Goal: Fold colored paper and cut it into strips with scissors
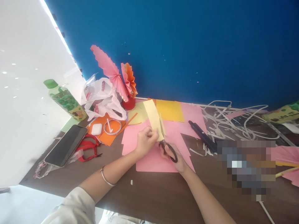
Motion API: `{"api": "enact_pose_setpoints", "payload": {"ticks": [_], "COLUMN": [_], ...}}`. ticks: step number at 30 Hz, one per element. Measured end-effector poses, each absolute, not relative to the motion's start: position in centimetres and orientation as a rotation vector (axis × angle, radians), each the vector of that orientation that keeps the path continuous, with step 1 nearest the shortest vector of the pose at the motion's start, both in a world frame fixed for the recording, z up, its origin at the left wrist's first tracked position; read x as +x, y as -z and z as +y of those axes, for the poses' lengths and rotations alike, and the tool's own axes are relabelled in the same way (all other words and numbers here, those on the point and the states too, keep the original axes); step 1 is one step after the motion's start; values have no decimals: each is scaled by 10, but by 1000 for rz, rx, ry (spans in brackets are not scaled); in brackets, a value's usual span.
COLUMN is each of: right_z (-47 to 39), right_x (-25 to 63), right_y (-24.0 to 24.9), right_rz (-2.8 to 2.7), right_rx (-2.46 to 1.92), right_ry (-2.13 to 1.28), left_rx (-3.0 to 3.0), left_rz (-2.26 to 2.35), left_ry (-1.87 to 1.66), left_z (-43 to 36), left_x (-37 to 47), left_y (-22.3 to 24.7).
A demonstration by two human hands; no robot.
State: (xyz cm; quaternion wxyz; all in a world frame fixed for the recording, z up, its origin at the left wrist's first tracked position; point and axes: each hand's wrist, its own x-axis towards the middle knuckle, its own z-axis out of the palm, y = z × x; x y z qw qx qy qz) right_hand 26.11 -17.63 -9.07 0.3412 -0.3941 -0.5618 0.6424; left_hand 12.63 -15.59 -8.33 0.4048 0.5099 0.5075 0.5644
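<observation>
Between thumb and fingers, my left hand (146, 140) pinches a pale yellow strip of paper (151, 112) by its lower end. My right hand (175, 158) is closed round the black handles of a pair of scissors (173, 153). The scissor blades point away from me along the right edge of the paper, where a thin sliver (162, 123) runs beside them. Whether the sliver is fully cut off I cannot tell. Beneath both hands lie overlapping pink paper sheets (149, 161), with a yellow sheet (173, 110) behind them.
At left are a bottle (66, 101), a phone (66, 144), a red strap (90, 149) and a white earbud case (96, 129). Pleated paper fans (112, 73) stand near the blue wall. A black stick-like object (202, 136) and tangled white cables (249, 127) lie at right.
</observation>
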Motion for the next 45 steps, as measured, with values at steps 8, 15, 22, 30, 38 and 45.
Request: {"api": "enact_pose_setpoints", "payload": {"ticks": [8,15,22,30,38,45], "right_z": [-176,-176,-176,-176,-175,-175], "right_x": [261,261,259,259,260,260], "right_y": [89,87,84,82,84,82], "right_rz": [-1482,-1464,-1458,-1450,-1423,-1442], "right_rx": [-1063,-1073,-1120,-1125,-1080,-1101], "right_ry": [-1652,-1665,-1661,-1656,-1699,-1694], "left_rx": [1284,1277,1264,1236,1236,1236], "left_rz": [1303,1287,1301,1287,1274,1275], "left_ry": [-1421,-1418,-1401,-1384,-1360,-1367], "left_z": [-156,-155,-155,-155,-154,-154], "left_x": [126,125,124,123,123,124], "left_y": [81,81,80,79,79,80]}}
